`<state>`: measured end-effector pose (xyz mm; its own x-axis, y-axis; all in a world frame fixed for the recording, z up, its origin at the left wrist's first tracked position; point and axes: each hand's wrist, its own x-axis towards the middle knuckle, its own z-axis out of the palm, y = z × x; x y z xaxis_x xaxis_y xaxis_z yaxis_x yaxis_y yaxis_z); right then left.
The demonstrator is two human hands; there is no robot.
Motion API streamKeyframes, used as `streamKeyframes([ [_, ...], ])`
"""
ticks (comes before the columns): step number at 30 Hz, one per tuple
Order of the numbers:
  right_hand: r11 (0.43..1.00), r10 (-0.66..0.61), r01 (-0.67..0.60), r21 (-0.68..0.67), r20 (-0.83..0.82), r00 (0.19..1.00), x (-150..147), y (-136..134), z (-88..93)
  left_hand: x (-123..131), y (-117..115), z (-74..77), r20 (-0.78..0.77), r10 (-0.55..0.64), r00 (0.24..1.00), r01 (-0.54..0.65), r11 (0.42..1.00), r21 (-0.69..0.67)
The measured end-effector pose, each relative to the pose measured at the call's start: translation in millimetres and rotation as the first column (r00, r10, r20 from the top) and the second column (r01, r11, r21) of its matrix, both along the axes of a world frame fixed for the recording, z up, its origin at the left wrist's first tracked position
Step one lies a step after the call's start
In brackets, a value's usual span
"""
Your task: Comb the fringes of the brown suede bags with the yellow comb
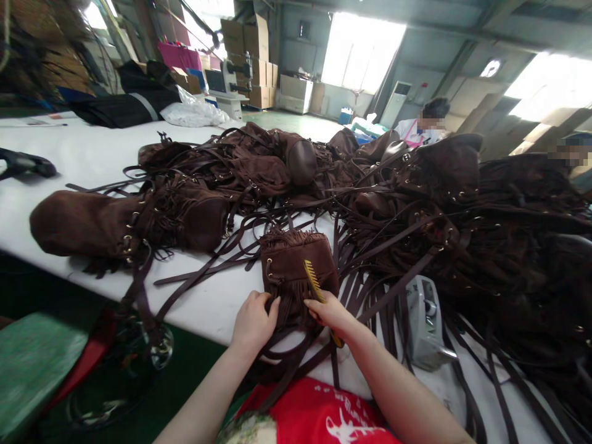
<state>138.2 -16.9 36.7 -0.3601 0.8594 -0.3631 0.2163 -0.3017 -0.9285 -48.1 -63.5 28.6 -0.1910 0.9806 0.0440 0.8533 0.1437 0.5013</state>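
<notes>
A dark brown fringed bag (298,251) lies on the white table in front of me, its fringe hanging toward my body. My left hand (256,320) is closed at the bag's left edge, thumb and fingers pinching its side by the fringe. In my right hand (330,313) is a yellow comb (312,279), gripped at its middle. The comb's teeth point up and away, over the right part of the bag's front. Long brown straps trail out beneath the bag and around both hands.
Piles of similar brown bags (259,163) cover the table's far side and right. Another bag (83,225) lies at left. A grey tape dispenser (423,324) stands near my right forearm among loose straps. A black-handled tool (28,165) rests at far left. Another person (423,123) sits beyond the pile.
</notes>
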Motion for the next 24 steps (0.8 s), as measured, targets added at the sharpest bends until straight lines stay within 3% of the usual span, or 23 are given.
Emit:
streamKeyframes([
  [8, 0.999, 0.050, -0.049, 0.021, -0.018, 0.999, -8, -11, -6.2, 20, 10, 8.0, 0.027, -0.036, 0.999, 0.037, 0.999, -0.014],
  [12, 0.993, 0.113, -0.115, 0.033, 0.060, 0.992, -10, -14, -13.0, 25, 10, 7.1, -0.048, -0.010, 0.999, 0.008, 0.999, -0.037],
  [16, 0.996, 0.086, -0.088, 0.018, 0.078, 0.993, -10, -18, -15.3, 31, 7, 8.9, -0.178, -0.015, 0.984, 0.005, 0.999, -0.054],
  [24, 0.996, 0.065, -0.064, -0.055, 0.021, 0.998, -6, -24, -12.6, 55, -3, 11.0, -0.347, -0.011, 0.938, 0.026, 0.999, 0.038],
])
